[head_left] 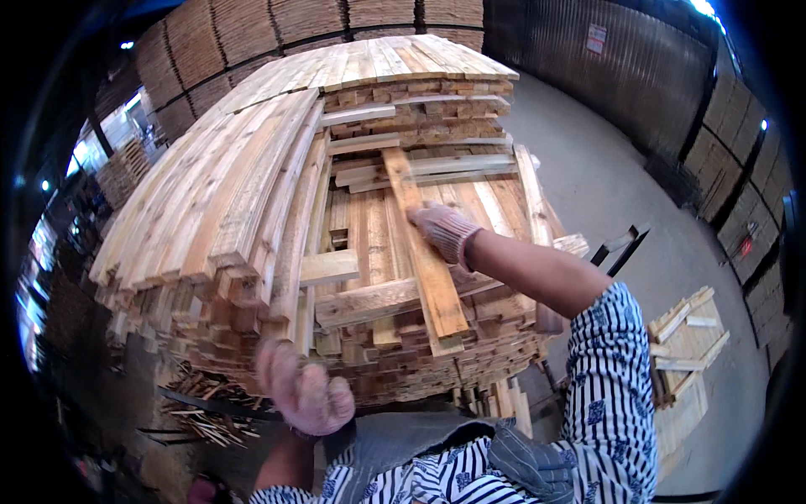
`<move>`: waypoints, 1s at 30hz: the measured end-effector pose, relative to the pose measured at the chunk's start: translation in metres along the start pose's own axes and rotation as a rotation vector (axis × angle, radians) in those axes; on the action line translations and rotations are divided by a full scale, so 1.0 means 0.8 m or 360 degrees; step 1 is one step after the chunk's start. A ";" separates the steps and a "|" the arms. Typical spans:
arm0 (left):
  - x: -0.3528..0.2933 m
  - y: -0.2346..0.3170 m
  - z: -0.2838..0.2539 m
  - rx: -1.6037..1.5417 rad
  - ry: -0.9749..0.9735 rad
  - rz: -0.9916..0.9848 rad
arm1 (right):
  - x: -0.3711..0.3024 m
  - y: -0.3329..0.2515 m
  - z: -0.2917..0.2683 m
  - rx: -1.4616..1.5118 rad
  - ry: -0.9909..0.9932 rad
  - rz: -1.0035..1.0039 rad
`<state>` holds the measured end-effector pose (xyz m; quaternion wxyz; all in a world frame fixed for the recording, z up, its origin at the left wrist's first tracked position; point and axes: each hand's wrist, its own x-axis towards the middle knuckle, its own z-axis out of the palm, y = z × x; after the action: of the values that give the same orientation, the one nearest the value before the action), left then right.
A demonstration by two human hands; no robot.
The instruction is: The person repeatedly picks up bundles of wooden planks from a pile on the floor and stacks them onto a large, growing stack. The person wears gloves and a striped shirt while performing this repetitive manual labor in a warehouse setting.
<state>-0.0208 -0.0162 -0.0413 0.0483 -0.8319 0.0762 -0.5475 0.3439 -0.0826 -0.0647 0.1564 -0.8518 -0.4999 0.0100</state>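
My right hand (447,230), in a knitted work glove, grips the right edge of a yellowish wooden plank (437,281). That plank lies lengthwise at a slight slant over the lower part of a big lumber stack (495,197), its near end at the stack's front edge. My left hand (304,388), gloved too and somewhat blurred, hovers in front of the stack's near left corner. Its fingers are loosely curled, the thumb stands apart, and I see nothing in it. Beside it, long boards (193,202) lie side by side on the stack's higher left part.
A short crosswise board (369,304) lies under the plank. Scrap sticks (210,412) litter the floor at lower left. On the right, a low pile of planks (688,344) rests on the grey floor (588,126). Tall lumber stacks (252,34) and a corrugated wall (613,67) stand behind.
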 end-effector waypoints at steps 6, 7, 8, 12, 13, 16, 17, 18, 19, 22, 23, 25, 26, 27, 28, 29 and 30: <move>-0.026 -0.066 0.031 0.0492 -0.0139 -0.0296 | 0.132 -0.156 0.083 -0.0737 0.0081 -0.0635; -0.031 -0.066 0.032 0.0360 -0.0039 -0.0310 | 0.139 -0.155 0.066 -0.0637 0.0074 -0.0667; -0.029 -0.078 0.030 0.0366 -0.0026 -0.0198 | 0.147 -0.150 0.044 -0.0536 0.0070 -0.0703; -0.039 -0.078 0.042 0.0300 -0.0117 -0.0216 | 0.076 -0.102 -0.012 0.0101 -0.0313 -0.0454; -0.038 -0.080 0.031 0.0303 -0.0127 -0.0160 | 0.059 -0.093 -0.039 0.0407 -0.0390 -0.0195; -0.027 -0.083 0.024 0.0393 -0.0087 -0.0075 | -0.034 -0.062 -0.127 0.0055 -0.0029 0.0366; -0.024 -0.083 0.029 0.0416 -0.0078 -0.0070 | -0.078 -0.048 -0.169 -0.0057 -0.0042 0.0561; -0.020 -0.076 0.041 0.0376 -0.0046 -0.0055 | -0.121 0.024 -0.171 -0.0430 0.0326 0.0622; -0.027 -0.076 0.038 0.0432 -0.0073 -0.0061 | -0.138 0.040 -0.173 -0.0467 0.0096 0.0930; -0.032 -0.082 0.039 0.0417 -0.0101 -0.0025 | -0.158 0.104 -0.135 -0.0186 0.0221 0.1309; -0.031 -0.083 0.040 0.0414 -0.0096 0.0003 | -0.157 0.115 -0.143 -0.0088 0.0233 0.1231; -0.020 -0.081 0.040 0.0416 -0.0120 0.0006 | -0.146 0.105 -0.150 0.0286 0.0322 0.1093; -0.026 -0.084 0.033 0.0406 -0.0179 -0.0009 | -0.147 0.090 -0.146 0.0476 0.0385 0.1055; -0.035 -0.085 0.029 0.0397 -0.0220 -0.0037 | -0.139 0.065 -0.150 0.0644 0.0454 0.1003; -0.041 -0.089 0.028 0.0470 -0.0238 -0.0011 | -0.116 0.061 -0.139 0.0689 0.0360 0.0896; -0.049 -0.090 0.020 0.0495 -0.0251 -0.0043 | -0.102 0.009 -0.139 0.0835 0.0236 0.0724; -0.053 -0.088 0.019 0.0495 -0.0241 -0.0057 | -0.083 -0.021 -0.129 0.0823 0.0024 0.0777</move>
<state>-0.0177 0.0603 -0.0741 0.1722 -0.8545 -0.0281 -0.4893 0.3141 -0.1579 0.0287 0.3635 -0.8785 -0.2613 0.1668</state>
